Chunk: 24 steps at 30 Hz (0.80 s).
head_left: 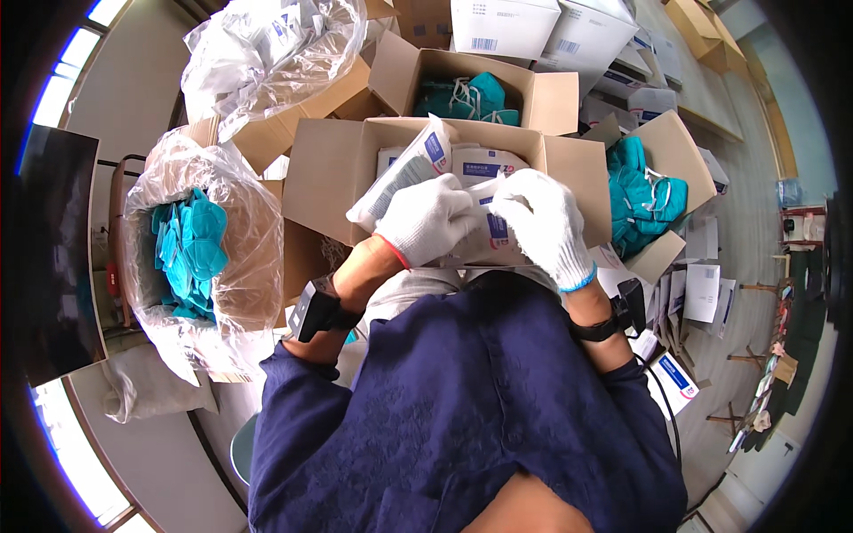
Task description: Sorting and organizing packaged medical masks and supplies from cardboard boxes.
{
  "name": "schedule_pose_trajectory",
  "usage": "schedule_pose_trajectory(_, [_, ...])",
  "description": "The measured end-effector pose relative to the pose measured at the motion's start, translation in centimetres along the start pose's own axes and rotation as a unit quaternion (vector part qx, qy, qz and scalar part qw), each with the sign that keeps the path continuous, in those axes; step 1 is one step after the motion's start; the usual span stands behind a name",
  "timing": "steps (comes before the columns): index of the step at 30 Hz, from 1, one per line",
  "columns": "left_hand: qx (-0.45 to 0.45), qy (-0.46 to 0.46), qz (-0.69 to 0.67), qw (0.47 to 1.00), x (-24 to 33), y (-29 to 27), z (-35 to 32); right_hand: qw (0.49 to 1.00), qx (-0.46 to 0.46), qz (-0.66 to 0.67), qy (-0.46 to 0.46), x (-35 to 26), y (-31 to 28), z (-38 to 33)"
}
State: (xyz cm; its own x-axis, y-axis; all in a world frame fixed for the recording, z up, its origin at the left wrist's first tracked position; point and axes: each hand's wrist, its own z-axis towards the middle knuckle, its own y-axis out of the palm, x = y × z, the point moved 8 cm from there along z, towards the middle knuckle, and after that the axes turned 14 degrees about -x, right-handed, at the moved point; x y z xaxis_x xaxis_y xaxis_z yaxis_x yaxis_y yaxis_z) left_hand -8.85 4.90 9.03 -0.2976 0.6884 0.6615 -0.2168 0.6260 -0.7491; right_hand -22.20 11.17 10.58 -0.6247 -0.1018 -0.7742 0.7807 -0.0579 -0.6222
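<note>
Both my hands wear white knit gloves above an open cardboard box [322,169] in front of me. My left hand [430,218] is closed, its fingertips pinched at the edge of a white plastic packet [498,229] with blue print. On the packet's other side, my right hand [544,224] pinches its upper edge, thumb and fingers together. Part of the packet is hidden behind the gloves. Another white packet [414,158] leans upright in the box just beyond my left hand. More printed packets [484,162] lie behind it inside the box.
At left, a plastic-lined box [244,258] holds teal face masks [191,240]. More teal masks fill a box behind [395,75] and another at right [689,160]. A clear bag [342,53] of white packets stands back left. White cartons [505,25] are stacked at the back.
</note>
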Motion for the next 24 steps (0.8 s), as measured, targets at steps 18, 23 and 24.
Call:
schedule_pose_trajectory(18, [0.186, 0.025, 0.186, 0.965, 0.7, -4.3, -0.1, 0.999, 0.038, 0.006, -0.022, -3.7, -0.5, 6.7])
schedule_pose_trajectory(23, [0.231, 0.035, 0.254, 0.939, 3.6, -7.3, -0.2, 0.992, 0.108, -0.033, -0.061, -3.8, -1.2, 8.7])
schedule_pose_trajectory(24, [0.231, 0.065, 0.295, 0.925, 4.4, -7.1, -0.7, 0.989, 0.124, -0.025, -0.08, -3.5, -1.3, 9.1])
